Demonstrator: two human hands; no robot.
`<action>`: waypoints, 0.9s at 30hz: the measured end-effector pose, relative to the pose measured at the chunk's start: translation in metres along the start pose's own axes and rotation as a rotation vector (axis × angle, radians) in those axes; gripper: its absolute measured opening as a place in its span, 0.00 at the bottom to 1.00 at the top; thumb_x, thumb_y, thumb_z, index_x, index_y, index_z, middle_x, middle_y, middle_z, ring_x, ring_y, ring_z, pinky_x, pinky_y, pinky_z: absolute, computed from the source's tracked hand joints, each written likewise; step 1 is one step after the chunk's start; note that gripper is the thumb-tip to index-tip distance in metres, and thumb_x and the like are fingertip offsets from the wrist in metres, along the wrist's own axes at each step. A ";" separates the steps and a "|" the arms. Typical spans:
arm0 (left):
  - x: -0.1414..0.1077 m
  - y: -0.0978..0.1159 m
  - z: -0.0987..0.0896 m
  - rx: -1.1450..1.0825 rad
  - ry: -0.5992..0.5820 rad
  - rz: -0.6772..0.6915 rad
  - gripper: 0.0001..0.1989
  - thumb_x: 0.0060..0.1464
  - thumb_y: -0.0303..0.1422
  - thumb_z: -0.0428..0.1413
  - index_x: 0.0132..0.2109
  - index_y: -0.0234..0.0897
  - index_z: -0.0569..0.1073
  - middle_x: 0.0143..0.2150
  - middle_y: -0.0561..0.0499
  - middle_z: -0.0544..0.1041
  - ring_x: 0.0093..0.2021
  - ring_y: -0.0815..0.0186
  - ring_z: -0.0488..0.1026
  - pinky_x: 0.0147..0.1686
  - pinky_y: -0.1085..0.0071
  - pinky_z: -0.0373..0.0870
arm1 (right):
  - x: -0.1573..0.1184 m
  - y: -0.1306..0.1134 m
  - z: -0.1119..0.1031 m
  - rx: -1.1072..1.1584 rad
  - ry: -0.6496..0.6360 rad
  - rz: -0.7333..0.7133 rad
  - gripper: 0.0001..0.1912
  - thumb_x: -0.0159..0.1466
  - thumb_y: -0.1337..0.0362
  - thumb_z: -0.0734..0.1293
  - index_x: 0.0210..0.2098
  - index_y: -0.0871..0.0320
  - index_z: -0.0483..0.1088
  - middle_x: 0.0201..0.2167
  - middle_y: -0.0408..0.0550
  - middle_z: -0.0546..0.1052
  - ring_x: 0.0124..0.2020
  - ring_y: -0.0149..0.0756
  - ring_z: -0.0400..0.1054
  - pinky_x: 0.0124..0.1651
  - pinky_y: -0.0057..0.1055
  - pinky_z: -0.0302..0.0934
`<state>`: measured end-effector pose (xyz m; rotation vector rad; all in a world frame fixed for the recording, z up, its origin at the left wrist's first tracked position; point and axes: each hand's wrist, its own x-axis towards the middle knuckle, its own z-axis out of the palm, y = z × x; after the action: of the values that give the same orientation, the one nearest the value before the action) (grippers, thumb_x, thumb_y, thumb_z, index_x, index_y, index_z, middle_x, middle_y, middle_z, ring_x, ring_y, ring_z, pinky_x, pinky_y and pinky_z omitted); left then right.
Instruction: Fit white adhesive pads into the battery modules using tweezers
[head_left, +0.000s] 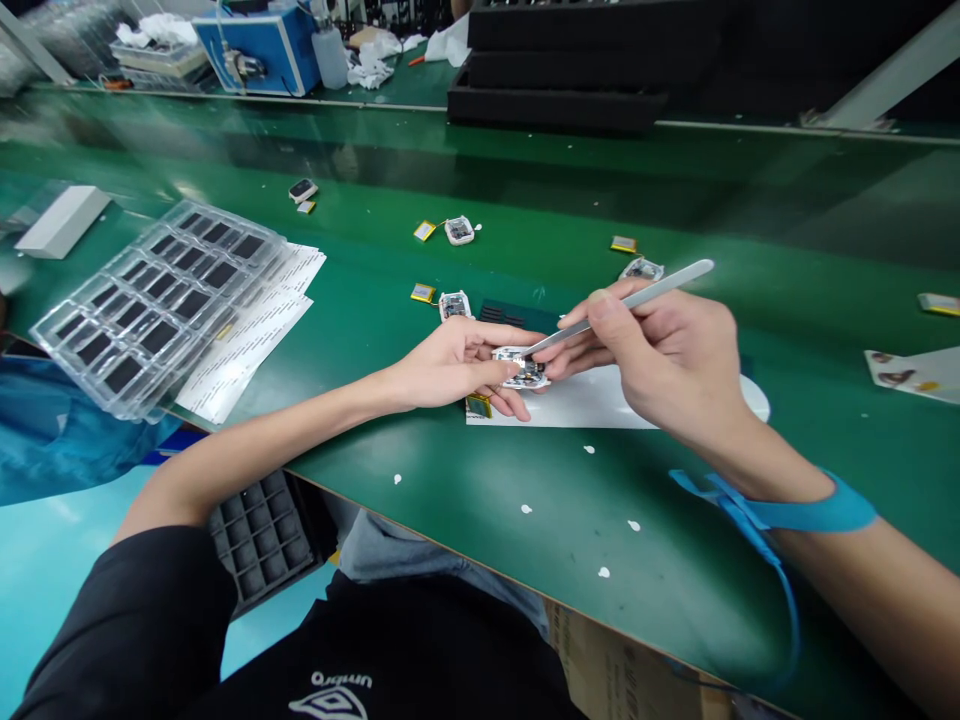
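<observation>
Between the thumb and fingers of my left hand [457, 365] is a small white device casing [525, 370] with its electronics exposed. A small yellow-edged battery [478, 405] hangs by that hand's fingers. My right hand [660, 350] grips a pair of metal tweezers [637, 297] like a pen, their tip at the casing's inside. Some of my right fingertips are close to the casing's right edge; whether they touch it I cannot tell. Below the hands lies a white sheet [592, 400]. Just behind my left hand is another open casing [454, 305] with its battery [423, 293].
On the left, clear plastic trays of dark rectangular parts [161, 290] rest on printed sheets [240, 350]. More casings [459, 231] lie farther back. Small white stickers [526, 509] dot the green table [360, 440]. A blue wrist strap [810, 508] trails its cord at right.
</observation>
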<state>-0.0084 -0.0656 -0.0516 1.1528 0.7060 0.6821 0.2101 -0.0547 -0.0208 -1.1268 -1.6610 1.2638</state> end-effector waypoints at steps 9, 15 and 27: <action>0.014 -0.007 -0.024 0.249 0.180 0.255 0.22 0.70 0.44 0.61 0.60 0.30 0.76 0.52 0.38 0.85 0.42 0.62 0.87 0.45 0.68 0.83 | 0.021 0.015 -0.024 -0.158 0.198 -0.158 0.23 0.68 0.38 0.74 0.36 0.52 0.79 0.39 0.55 0.85 0.38 0.43 0.82 0.38 0.36 0.78; 0.020 -0.012 -0.043 1.094 0.212 0.391 0.16 0.75 0.35 0.48 0.55 0.33 0.78 0.52 0.39 0.84 0.53 0.55 0.80 0.57 0.57 0.73 | 0.032 0.044 -0.034 -0.241 0.077 -0.106 0.24 0.69 0.38 0.73 0.35 0.52 0.83 0.44 0.54 0.85 0.40 0.48 0.81 0.42 0.46 0.80; 0.025 -0.018 -0.040 1.283 0.091 0.386 0.18 0.75 0.32 0.45 0.59 0.36 0.77 0.59 0.38 0.81 0.62 0.53 0.75 0.63 0.54 0.68 | 0.025 0.059 -0.028 -0.548 0.004 -0.355 0.15 0.74 0.50 0.68 0.40 0.45 0.86 0.46 0.48 0.87 0.46 0.54 0.82 0.53 0.50 0.75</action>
<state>-0.0231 -0.0283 -0.0826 2.4899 1.0453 0.5734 0.2399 -0.0149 -0.0704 -1.0646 -2.1602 0.5952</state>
